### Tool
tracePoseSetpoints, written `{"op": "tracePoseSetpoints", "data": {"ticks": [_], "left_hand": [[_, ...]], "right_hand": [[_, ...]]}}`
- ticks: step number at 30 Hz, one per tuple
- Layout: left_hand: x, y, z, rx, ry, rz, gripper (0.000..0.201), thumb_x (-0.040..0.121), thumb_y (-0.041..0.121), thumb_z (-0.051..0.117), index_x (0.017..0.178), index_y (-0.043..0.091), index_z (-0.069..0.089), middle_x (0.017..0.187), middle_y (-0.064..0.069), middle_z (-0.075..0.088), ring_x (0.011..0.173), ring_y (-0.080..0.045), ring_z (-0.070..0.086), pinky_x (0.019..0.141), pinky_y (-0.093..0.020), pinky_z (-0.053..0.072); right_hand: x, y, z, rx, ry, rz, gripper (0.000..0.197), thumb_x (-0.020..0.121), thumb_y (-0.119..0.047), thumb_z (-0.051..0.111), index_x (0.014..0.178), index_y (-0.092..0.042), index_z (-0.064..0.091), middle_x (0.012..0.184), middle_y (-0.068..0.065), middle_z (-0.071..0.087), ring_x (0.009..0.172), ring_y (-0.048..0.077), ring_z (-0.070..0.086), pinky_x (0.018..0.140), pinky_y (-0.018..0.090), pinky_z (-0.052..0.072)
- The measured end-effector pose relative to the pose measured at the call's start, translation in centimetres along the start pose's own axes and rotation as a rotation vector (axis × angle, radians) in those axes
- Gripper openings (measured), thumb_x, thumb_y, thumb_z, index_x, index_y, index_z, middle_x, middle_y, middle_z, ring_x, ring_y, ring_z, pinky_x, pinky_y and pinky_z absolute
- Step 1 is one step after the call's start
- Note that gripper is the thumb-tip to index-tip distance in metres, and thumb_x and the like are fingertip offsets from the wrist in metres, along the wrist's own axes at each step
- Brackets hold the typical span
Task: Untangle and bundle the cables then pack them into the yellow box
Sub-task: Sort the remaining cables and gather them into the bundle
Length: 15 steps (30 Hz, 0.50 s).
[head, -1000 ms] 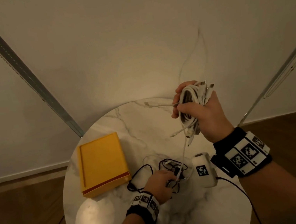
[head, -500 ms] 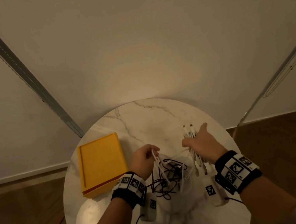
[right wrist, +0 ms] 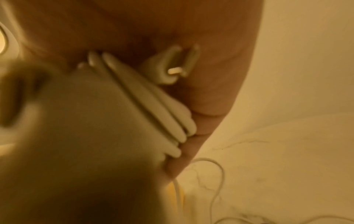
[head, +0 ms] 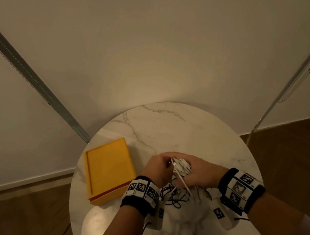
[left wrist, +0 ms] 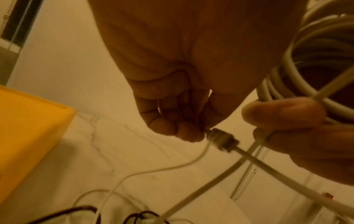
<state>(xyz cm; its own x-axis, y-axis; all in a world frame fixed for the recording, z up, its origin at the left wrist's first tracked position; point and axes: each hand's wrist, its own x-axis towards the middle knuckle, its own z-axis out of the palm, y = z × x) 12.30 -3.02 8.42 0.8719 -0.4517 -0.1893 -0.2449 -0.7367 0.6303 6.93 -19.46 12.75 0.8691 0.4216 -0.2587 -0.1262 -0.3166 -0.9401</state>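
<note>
You're roughly mid-task, I'd say. Your right hand [head: 194, 172] is wrapped round a coil of white cable [head: 181, 169], several loops stacked in the palm, held just above the round marble table [head: 172, 126]. Your left hand [head: 157, 167] is curled w/ fingertips pinching a connector plug [left wrist: 220, 138] at the end of one white lead, right next to the coil. Looks like you're feeding a loose end into the bundle or working it free; can't tell which.

Not done yet: a tangle of black cables [head: 173, 197] lies on the table below and between your wrists, w/ some thin white leads mixed in. No tie or wrap visible on the white coil, so it's gathered but prob. not secured.

The yellow box [head: 108, 169] sits on the left part of the table, just beside your left hand, apart from all the cables. It appears shut, lid on, nothing packed that I can see.

Left, by my read: finish the white bundle, sort and coil the black ones, open the box, load everything in.
</note>
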Motion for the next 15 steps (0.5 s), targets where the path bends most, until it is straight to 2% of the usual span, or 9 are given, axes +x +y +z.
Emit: {"op": "tracePoseSetpoints", "data": {"ticks": [2,4,6,7,9,10,12,13,15], "left_hand": [[-0.4,0.1,0.1,0.057,-0.114,0.0,0.021,0.098,0.017,0.052,0.103,0.007,0.07,0.096,-0.015,0.071,0.087,-0.028,0.064,0.068,-0.029,0.04],[-0.7,-0.5,0.3,0.032,-0.145,-0.035,0.027,0.1,0.022,0.051,0.09,0.005,0.068,0.088,-0.016,0.068,0.08,-0.028,0.061,0.064,-0.028,0.036],[-1.1,-1.6,0.9,-0.065,-0.096,-0.047,0.028,0.101,0.025,0.052,0.091,0.007,0.071,0.088,-0.008,0.07,0.079,-0.022,0.061,0.068,-0.03,0.045],[-1.4,-2.3,1.5,-0.081,-0.063,-0.067,0.026,0.1,0.026,0.053,0.098,0.01,0.073,0.095,-0.006,0.071,0.085,-0.02,0.063,0.076,-0.034,0.051],[-2.3,-3.3,2.6,-0.008,-0.047,-0.194,0.031,0.097,0.035,0.056,0.123,0.021,0.066,0.124,-0.006,0.065,0.107,-0.02,0.061,0.094,-0.038,0.052],[-3.0,-3.6,3.5,0.067,-0.121,-0.29,0.049,0.092,0.046,0.059,0.138,0.03,0.053,0.142,-0.007,0.052,0.122,-0.024,0.055,0.103,-0.04,0.049],[-4.4,-3.4,5.5,0.213,-0.379,-0.477,0.094,0.079,0.064,0.067,0.155,0.044,0.016,0.164,-0.014,0.011,0.146,-0.039,0.028,0.116,-0.052,0.034],[-5.0,-3.3,6.9,0.234,-0.485,-0.549,0.11,0.075,0.069,0.07,0.156,0.046,0.0,0.165,-0.018,-0.008,0.15,-0.043,0.016,0.118,-0.055,0.026],[-5.2,-3.6,9.7,0.179,-0.539,-0.653,0.124,0.068,0.075,0.072,0.154,0.048,-0.013,0.162,-0.022,-0.021,0.15,-0.044,0.016,0.118,-0.054,0.028]], "right_hand": [[0.0,-0.1,-0.1,-0.025,0.024,-0.016,0.055,0.077,-0.003,0.079,0.124,-0.025,0.063,0.114,0.003,0.068,0.102,0.023,0.066,0.092,0.044,0.056],[-0.1,0.0,-0.4,-0.048,0.07,-0.001,0.036,0.076,-0.005,0.079,0.107,-0.015,0.064,0.095,0.006,0.067,0.085,0.017,0.064,0.082,0.046,0.054],[-0.2,0.0,-0.9,-0.089,0.153,0.018,0.026,0.073,-0.012,0.076,0.094,-0.019,0.062,0.082,0.003,0.063,0.075,0.014,0.058,0.075,0.047,0.053],[-0.2,0.1,-1.1,-0.128,0.218,0.04,0.023,0.071,-0.018,0.074,0.089,-0.025,0.06,0.078,-0.002,0.06,0.071,0.013,0.056,0.073,0.046,0.052],[-0.2,0.4,-1.8,-0.169,0.379,0.1,0.022,0.069,-0.026,0.071,0.083,-0.03,0.055,0.073,-0.005,0.056,0.063,0.011,0.05,0.066,0.039,0.048],[-0.2,0.5,-2.2,-0.168,0.466,0.123,0.023,0.071,-0.025,0.073,0.085,-0.028,0.055,0.072,-0.003,0.056,0.06,0.011,0.048,0.062,0.034,0.045],[-0.2,0.5,-2.9,-0.163,0.613,0.146,0.024,0.077,-0.02,0.075,0.091,-0.022,0.056,0.073,0.0,0.059,0.057,0.009,0.048,0.055,0.024,0.041],[-0.2,0.5,-3.1,-0.166,0.656,0.15,0.024,0.078,-0.019,0.074,0.092,-0.021,0.055,0.073,0.001,0.061,0.056,0.009,0.049,0.053,0.022,0.04],[-0.2,0.4,-3.4,-0.165,0.697,0.148,0.023,0.079,-0.016,0.072,0.091,-0.022,0.053,0.068,-0.003,0.059,0.051,0.004,0.047,0.05,0.018,0.039]]}}
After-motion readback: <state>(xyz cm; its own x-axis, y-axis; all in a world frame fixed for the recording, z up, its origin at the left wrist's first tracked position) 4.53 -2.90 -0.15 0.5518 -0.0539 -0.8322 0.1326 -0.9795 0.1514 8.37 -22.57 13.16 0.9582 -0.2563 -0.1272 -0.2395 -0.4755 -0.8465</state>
